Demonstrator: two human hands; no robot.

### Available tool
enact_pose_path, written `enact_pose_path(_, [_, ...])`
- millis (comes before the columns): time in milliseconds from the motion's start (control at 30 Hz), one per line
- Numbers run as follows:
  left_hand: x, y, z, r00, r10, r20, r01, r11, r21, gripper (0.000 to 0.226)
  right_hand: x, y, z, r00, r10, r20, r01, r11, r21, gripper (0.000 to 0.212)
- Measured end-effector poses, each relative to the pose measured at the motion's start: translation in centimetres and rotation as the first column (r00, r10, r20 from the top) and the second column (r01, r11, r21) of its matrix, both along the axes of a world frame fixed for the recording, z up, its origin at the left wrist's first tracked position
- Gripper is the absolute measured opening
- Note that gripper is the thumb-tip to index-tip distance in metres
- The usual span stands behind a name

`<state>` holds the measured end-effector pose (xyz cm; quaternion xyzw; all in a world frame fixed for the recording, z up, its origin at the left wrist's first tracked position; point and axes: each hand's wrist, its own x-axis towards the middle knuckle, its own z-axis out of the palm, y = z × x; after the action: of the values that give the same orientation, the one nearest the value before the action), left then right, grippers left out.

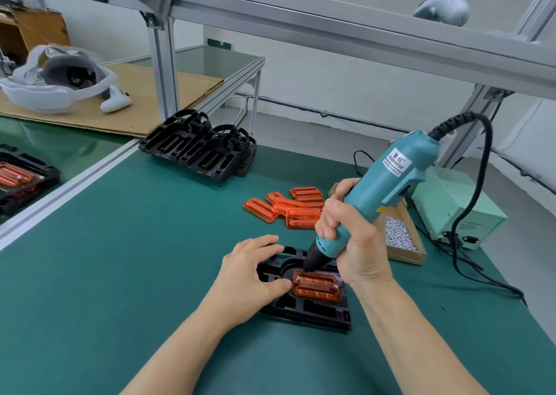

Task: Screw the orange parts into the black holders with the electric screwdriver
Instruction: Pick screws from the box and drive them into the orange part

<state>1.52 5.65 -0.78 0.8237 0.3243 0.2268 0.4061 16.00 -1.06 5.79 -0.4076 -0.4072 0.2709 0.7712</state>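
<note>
Here the right hand (349, 238) wraps its fingers around the electric screwdriver (379, 190), tilting it so the bit meets the upper-left corner of the orange part (316, 286) seated in the black holder (316, 310) on the counter (135, 259). The left hand (249, 271) lies with fingers relaxed and spread, thumb against the part's edge, probably to stop the holder turning. Spare orange parts (288, 206) and screws (400, 235) wait nearby.
</note>
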Motion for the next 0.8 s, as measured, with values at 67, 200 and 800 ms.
enact_pose_path(67, [0.01, 0.08, -0.25, 1.0, -0.001, 0.02, 0.001, 1.0, -0.007, 0.057, -0.13, 0.1, 0.09, 0.999, 0.03, 0.024, -0.03, 1.0, -0.005, 0.021])
enact_pose_path(200, [0.15, 0.22, -0.63, 0.999, -0.009, 0.044, 0.009, 1.0, -0.012, 0.059, -0.4, 0.53, 0.2, 0.991, 0.114, 0.076, -0.112, 0.993, -0.039, 0.017])
enact_pose_path(800, [0.49, 0.37, -1.09, 0.998, 0.01, 0.064, -0.011, 1.0, 0.029, 0.055, 0.04, 0.45, 0.1, 0.966, 0.182, 0.185, -0.175, 0.983, -0.054, 0.018])
